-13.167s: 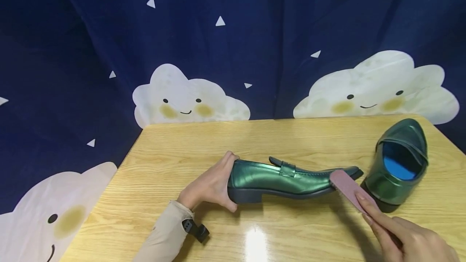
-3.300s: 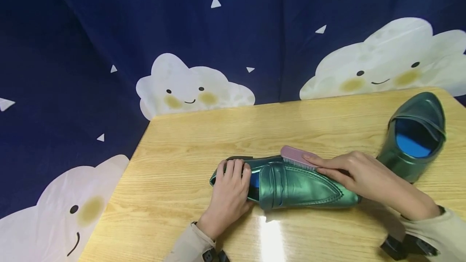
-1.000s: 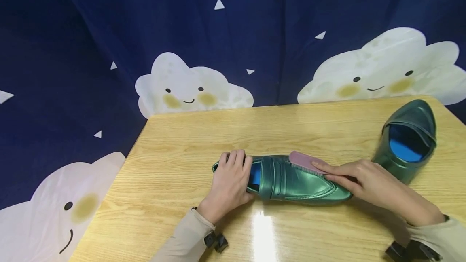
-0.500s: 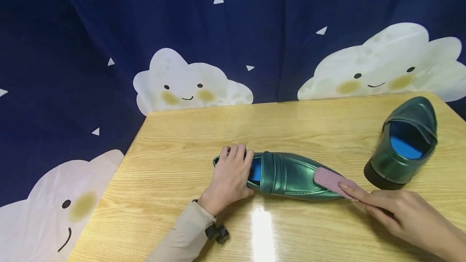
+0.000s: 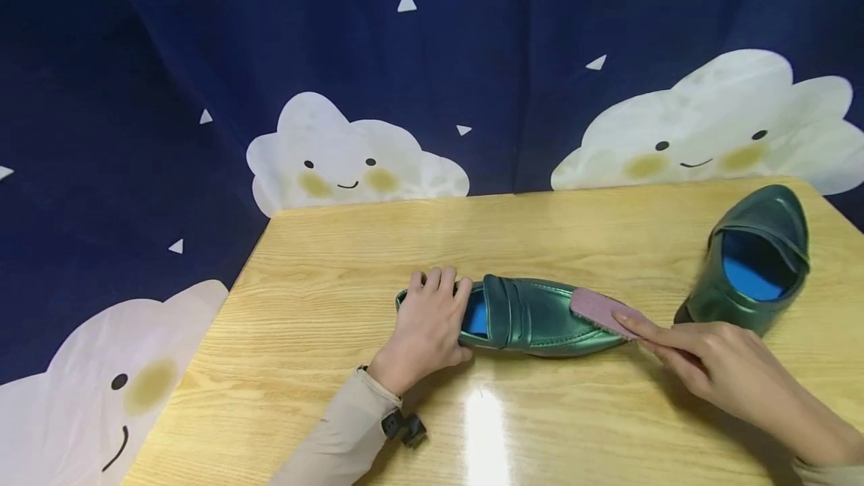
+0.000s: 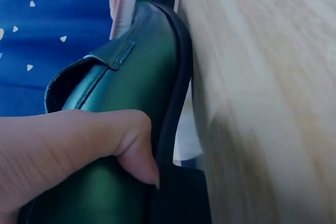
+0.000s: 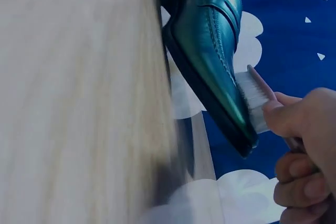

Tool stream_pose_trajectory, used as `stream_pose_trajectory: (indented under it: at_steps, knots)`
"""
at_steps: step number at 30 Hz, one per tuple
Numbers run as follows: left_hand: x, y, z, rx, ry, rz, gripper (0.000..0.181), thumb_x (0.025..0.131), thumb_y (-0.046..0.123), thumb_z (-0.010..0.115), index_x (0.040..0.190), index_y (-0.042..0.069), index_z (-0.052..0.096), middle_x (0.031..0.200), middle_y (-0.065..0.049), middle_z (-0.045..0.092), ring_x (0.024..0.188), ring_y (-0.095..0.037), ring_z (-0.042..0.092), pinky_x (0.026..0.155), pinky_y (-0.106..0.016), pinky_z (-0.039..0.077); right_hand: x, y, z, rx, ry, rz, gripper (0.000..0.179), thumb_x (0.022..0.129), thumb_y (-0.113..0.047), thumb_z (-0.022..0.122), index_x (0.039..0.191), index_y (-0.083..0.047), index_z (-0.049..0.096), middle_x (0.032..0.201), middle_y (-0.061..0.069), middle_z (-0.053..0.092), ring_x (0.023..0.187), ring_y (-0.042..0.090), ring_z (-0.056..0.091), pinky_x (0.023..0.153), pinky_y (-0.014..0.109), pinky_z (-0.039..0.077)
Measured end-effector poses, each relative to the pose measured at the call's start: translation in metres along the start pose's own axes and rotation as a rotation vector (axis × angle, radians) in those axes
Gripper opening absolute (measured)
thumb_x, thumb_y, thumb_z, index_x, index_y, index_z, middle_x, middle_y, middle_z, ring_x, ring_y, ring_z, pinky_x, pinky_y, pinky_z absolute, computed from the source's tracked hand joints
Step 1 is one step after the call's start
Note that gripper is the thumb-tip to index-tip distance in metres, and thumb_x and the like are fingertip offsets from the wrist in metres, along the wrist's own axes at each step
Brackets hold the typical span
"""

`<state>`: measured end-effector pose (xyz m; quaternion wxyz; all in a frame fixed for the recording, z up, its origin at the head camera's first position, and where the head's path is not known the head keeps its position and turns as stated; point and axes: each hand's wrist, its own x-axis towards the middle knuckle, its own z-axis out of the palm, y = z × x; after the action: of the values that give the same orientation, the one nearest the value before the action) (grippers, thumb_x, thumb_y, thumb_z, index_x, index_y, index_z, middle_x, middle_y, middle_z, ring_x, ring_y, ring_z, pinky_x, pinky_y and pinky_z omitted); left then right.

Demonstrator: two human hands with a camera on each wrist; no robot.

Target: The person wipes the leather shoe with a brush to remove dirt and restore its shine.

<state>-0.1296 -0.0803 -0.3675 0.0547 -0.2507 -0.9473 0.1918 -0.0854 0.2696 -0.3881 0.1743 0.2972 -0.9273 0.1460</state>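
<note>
A shiny green loafer [image 5: 547,313] with a blue insole lies across the middle of the table, toe to the right. My left hand [image 5: 428,325] grips it around the heel end; in the left wrist view the thumb [image 6: 139,156] presses the shoe's side just above the black sole. My right hand [image 5: 722,366] holds a pink brush [image 5: 604,312] by its handle, index finger laid along its back. The brush's pale bristles [image 7: 252,98] touch the top of the loafer near the toe, as the right wrist view shows. My left fingertips are hidden behind the heel.
The matching green loafer [image 5: 756,268] stands at the table's right side, toe pointing away, just beyond my right hand. The wooden table [image 5: 351,246] ends at a dark blue curtain [image 5: 472,58] printed with white clouds. Light glares off the table's front.
Long before, the loafer was held side-on; its top now faces up. In the last second the brush has moved along the top toward the toe, then slightly back. The left hand keeps its grip.
</note>
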Motion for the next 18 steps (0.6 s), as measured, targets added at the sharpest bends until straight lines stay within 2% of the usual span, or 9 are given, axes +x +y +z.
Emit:
stream_pose_trajectory:
  at_steps: [1, 2, 5, 8, 9, 12, 15, 17, 18]
  knots:
    - [0.001, 0.000, 0.000, 0.000, -0.018, 0.001, 0.095, 0.064, 0.079, 0.065, 0.127, 0.013, 0.042, 0.120, -0.010, 0.045, 0.108, -0.026, 0.046, 0.093, -0.043, 0.039, 0.002, 0.001, 0.001, -0.003, -0.002, 0.014, 0.056, 0.071, -0.010, 0.081, 0.123, -0.026, 0.068, 0.061, -0.027, 0.046, 0.052, -0.007, 0.028, 0.051, 0.019, 0.030]
    - [0.002, -0.001, -0.001, 0.000, -0.035, 0.003, 0.096, 0.064, 0.080, 0.064, 0.129, 0.013, 0.042, 0.121, -0.010, 0.045, 0.108, -0.026, 0.047, 0.093, -0.044, 0.039, 0.004, 0.001, 0.002, -0.005, 0.002, 0.022, 0.055, 0.071, -0.011, 0.080, 0.123, -0.025, 0.068, 0.064, -0.025, 0.053, 0.053, -0.007, 0.030, 0.051, 0.020, 0.031]
    - [0.006, -0.003, -0.001, -0.008, -0.073, 0.012, 0.098, 0.064, 0.081, 0.063, 0.131, 0.013, 0.040, 0.123, -0.010, 0.046, 0.110, -0.025, 0.047, 0.094, -0.045, 0.040, 0.008, 0.002, 0.006, -0.018, 0.010, 0.028, 0.060, 0.075, -0.011, 0.078, 0.130, -0.027, 0.063, 0.062, -0.022, 0.054, 0.051, -0.006, 0.030, 0.049, 0.022, 0.030]
    - [0.009, -0.007, -0.001, -0.027, -0.083, 0.028, 0.099, 0.064, 0.080, 0.064, 0.132, 0.013, 0.040, 0.122, -0.009, 0.046, 0.111, -0.026, 0.047, 0.095, -0.045, 0.040, 0.013, 0.002, 0.008, -0.035, 0.010, 0.034, 0.064, 0.077, -0.011, 0.076, 0.135, -0.029, 0.058, 0.057, -0.022, 0.044, 0.050, -0.005, 0.029, 0.048, 0.022, 0.028]
    - [0.010, -0.008, 0.000, -0.035, -0.079, 0.034, 0.098, 0.063, 0.080, 0.065, 0.131, 0.013, 0.040, 0.121, -0.009, 0.047, 0.110, -0.025, 0.047, 0.094, -0.045, 0.040, 0.014, 0.001, 0.009, -0.028, 0.003, 0.035, 0.064, 0.077, -0.011, 0.076, 0.136, -0.030, 0.057, 0.057, -0.022, 0.045, 0.051, -0.005, 0.030, 0.048, 0.022, 0.029]
    - [0.012, -0.010, 0.001, -0.066, -0.060, 0.054, 0.096, 0.062, 0.078, 0.067, 0.128, 0.013, 0.042, 0.117, -0.008, 0.048, 0.109, -0.025, 0.048, 0.093, -0.043, 0.040, 0.015, -0.002, 0.010, 0.044, -0.028, -0.004, 0.061, 0.076, -0.009, 0.078, 0.132, -0.028, 0.061, 0.060, -0.022, 0.052, 0.053, -0.008, 0.034, 0.048, 0.020, 0.032]
    - [0.014, -0.011, 0.001, -0.081, -0.045, 0.064, 0.094, 0.061, 0.076, 0.069, 0.125, 0.014, 0.043, 0.115, -0.007, 0.048, 0.107, -0.024, 0.048, 0.093, -0.042, 0.039, 0.015, -0.008, 0.010, 0.193, -0.082, -0.091, 0.058, 0.077, -0.007, 0.077, 0.130, -0.024, 0.063, 0.070, -0.022, 0.061, 0.057, -0.011, 0.038, 0.052, 0.013, 0.034]
    - [0.016, -0.011, 0.002, -0.082, -0.041, 0.064, 0.094, 0.060, 0.076, 0.070, 0.125, 0.014, 0.042, 0.114, -0.007, 0.048, 0.107, -0.024, 0.048, 0.093, -0.043, 0.039, 0.015, -0.012, 0.010, 0.249, -0.109, -0.136, 0.057, 0.079, -0.007, 0.077, 0.131, -0.024, 0.062, 0.065, -0.027, 0.052, 0.056, -0.010, 0.035, 0.053, 0.010, 0.030]
    - [0.016, -0.011, 0.003, -0.082, -0.041, 0.062, 0.094, 0.060, 0.076, 0.070, 0.125, 0.014, 0.042, 0.114, -0.007, 0.048, 0.107, -0.024, 0.047, 0.093, -0.043, 0.039, 0.015, -0.013, 0.010, 0.254, -0.112, -0.140, 0.058, 0.079, -0.008, 0.077, 0.132, -0.025, 0.061, 0.067, -0.027, 0.055, 0.056, -0.011, 0.036, 0.054, 0.009, 0.030]
